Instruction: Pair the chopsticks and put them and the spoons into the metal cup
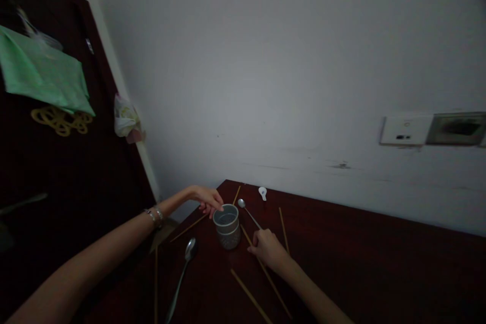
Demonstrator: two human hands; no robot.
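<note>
A grey utensil holder [228, 238] stands upright on the dark table, its lower wall dotted with a pattern. My left hand [208, 200] comes in from the left, its fingers bent and closed on the holder's rim. To the right of the holder, my right hand [269, 249] is closed, thumb and forefinger pinching a wooden chopstick [275, 288] that slants across the table. A long-handled spoon [242, 203] lies with its handle running up to the right hand's knuckles, partly hidden there. Nearer to me, a larger metal spoon [190, 249] lies left of the holder.
Several more chopsticks lie around, including one at the right [284, 230] and one in front [248, 293]. A short white spoon [262, 193] lies near the table's [360, 248] back edge, against the wall. A dark door [102, 162] with a green cloth [45, 71] stands at left.
</note>
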